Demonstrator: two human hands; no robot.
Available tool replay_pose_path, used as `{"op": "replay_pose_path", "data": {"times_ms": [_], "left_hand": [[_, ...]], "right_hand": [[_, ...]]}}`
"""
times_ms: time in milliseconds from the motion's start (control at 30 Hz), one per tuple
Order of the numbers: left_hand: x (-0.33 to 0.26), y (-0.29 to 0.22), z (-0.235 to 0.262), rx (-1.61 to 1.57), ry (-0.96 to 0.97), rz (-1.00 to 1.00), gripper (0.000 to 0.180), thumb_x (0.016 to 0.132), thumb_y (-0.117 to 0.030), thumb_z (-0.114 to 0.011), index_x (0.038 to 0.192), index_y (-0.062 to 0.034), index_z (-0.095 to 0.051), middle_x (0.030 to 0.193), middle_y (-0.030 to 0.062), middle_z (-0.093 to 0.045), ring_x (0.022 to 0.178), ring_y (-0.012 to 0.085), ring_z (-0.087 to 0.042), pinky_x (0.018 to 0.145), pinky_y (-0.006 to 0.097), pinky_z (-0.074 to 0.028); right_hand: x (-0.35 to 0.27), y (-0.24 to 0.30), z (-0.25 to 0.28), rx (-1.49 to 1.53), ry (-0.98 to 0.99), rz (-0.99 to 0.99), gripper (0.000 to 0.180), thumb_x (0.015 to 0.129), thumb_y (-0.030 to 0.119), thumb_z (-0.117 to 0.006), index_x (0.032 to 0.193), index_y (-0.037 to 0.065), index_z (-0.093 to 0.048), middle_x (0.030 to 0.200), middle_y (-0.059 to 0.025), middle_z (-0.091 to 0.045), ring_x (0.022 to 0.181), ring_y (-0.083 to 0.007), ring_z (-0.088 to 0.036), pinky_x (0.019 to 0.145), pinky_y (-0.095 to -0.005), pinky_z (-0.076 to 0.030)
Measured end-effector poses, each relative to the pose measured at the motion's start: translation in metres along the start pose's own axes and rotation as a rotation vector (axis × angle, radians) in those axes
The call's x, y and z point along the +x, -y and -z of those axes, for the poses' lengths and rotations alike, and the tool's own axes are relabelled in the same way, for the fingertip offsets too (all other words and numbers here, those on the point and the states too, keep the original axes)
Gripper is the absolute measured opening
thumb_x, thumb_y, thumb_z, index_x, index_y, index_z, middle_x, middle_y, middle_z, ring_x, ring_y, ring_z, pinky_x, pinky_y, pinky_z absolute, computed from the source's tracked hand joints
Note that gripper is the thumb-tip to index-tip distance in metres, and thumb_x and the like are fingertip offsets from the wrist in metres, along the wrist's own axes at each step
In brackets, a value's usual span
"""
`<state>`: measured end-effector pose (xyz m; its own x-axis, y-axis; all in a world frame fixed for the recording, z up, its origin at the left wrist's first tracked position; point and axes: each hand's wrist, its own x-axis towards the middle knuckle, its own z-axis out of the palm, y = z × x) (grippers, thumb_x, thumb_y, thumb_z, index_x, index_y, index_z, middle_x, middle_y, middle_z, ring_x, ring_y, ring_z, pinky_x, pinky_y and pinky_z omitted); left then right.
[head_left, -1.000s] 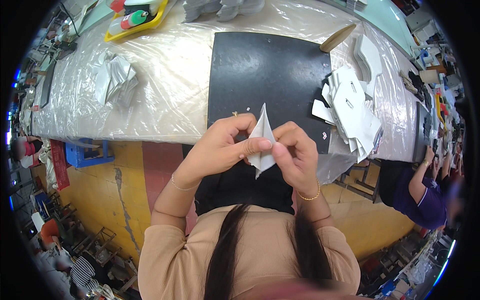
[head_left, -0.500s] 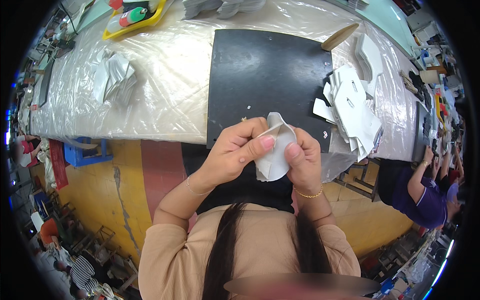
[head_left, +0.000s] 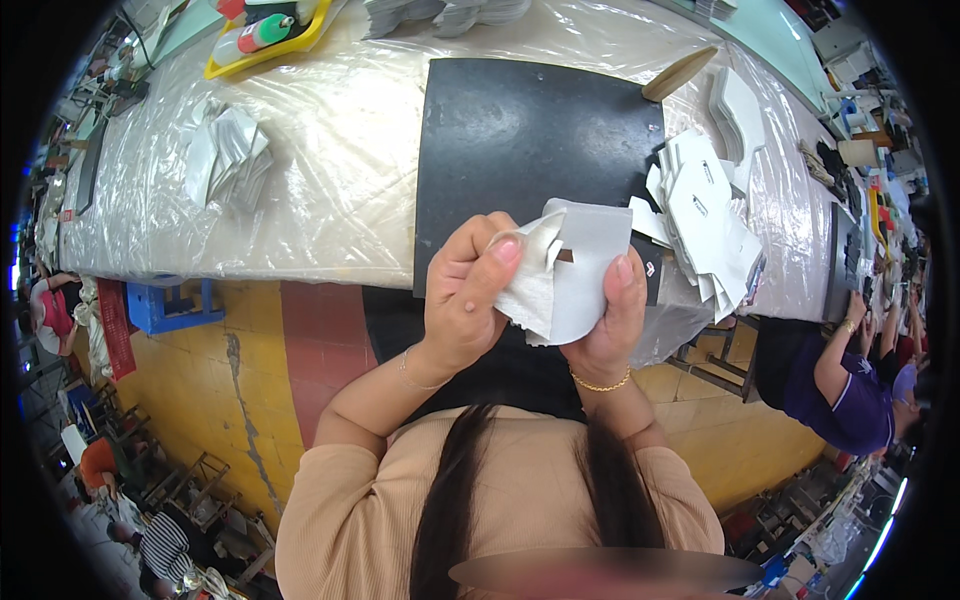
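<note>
Between my hands, above the near edge of a black board [head_left: 530,130], is a thin grey-white sheet piece [head_left: 590,300] with a small slot near its middle. Its left part is folded back and shows a paler, wrinkled face. My left hand [head_left: 475,285] is closed on that folded flap, thumb on top. My right hand [head_left: 612,315] grips the right edge, its thumb lying on the flat side and its fingers hidden beneath. Right of the board's near part lies a loose stack of white cut pieces [head_left: 700,205] with small dark marks.
A wooden-handled tool [head_left: 680,74] rests at the board's far right corner. Beyond it sits a neat stack of white pieces [head_left: 738,115]. More pale pieces [head_left: 228,155] lie at left on the plastic-covered table [head_left: 330,200]. A yellow tray [head_left: 225,69] holds a green-capped bottle [head_left: 255,38].
The piece was bunched and curled between my hands. It is now spread wider, with its slot showing and the left flap pulled back. My hands have moved slightly apart.
</note>
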<state>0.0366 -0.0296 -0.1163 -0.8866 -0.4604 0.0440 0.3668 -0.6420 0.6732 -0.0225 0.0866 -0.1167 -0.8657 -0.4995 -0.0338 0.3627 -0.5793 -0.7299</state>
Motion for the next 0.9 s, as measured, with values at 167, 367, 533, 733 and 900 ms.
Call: {"op": "replay_pose_path", "data": {"times_ms": [167,367,533,733,900], "left_hand": [[0.006,-0.014,0.007,0.322,-0.015,0.190,0.016,0.098,-0.017,-0.059,0.089,-0.0048,-0.053,0.091,0.0021,-0.057,0.079,0.0056,-0.046,0.072,0.022,-0.039],[0.011,-0.042,0.009,0.545,0.126,0.260,0.043,0.082,-0.037,-0.080,0.093,-0.0067,-0.051,0.084,0.0017,-0.057,0.079,0.0054,-0.052,0.069,0.024,-0.045],[0.011,-0.063,0.009,0.683,0.159,0.421,0.035,0.085,-0.030,-0.080,0.088,-0.0047,-0.056,0.075,-0.0020,-0.057,0.069,0.0044,-0.053,0.063,0.021,-0.045],[0.007,-0.062,0.009,0.648,0.121,0.414,0.018,0.093,-0.018,-0.070,0.093,-0.0026,-0.062,0.081,-0.0001,-0.062,0.073,0.0037,-0.055,0.061,0.020,-0.043],[0.000,-0.066,0.007,0.510,0.042,0.449,0.019,0.094,-0.019,-0.070,0.089,-0.0023,-0.061,0.080,-0.0016,-0.061,0.074,0.0025,-0.053,0.062,0.020,-0.042]], "right_hand": [[0.004,0.009,0.003,-0.323,0.131,0.065,0.025,0.099,0.019,-0.058,0.099,-0.004,-0.067,0.098,-0.0101,-0.068,0.084,-0.0125,-0.062,0.074,-0.0246,-0.049],[0.016,0.016,0.000,-0.697,0.437,0.172,0.027,0.097,0.016,-0.060,0.078,-0.002,-0.057,0.074,-0.0090,-0.054,0.062,-0.0180,-0.049,0.057,-0.0304,-0.039],[0.016,0.012,-0.005,-0.710,0.500,0.201,0.029,0.096,0.017,-0.061,0.075,0.000,-0.054,0.068,-0.0085,-0.047,0.058,-0.0202,-0.044,0.054,-0.0328,-0.036],[0.014,0.013,-0.004,-0.719,0.474,0.223,0.030,0.096,0.017,-0.061,0.073,0.000,-0.053,0.069,-0.0088,-0.047,0.058,-0.0205,-0.044,0.054,-0.0336,-0.036],[0.008,0.018,0.004,-0.611,0.261,0.117,0.025,0.096,0.016,-0.059,0.086,-0.006,-0.064,0.084,-0.0102,-0.063,0.069,-0.0139,-0.054,0.062,-0.0269,-0.043]]}}
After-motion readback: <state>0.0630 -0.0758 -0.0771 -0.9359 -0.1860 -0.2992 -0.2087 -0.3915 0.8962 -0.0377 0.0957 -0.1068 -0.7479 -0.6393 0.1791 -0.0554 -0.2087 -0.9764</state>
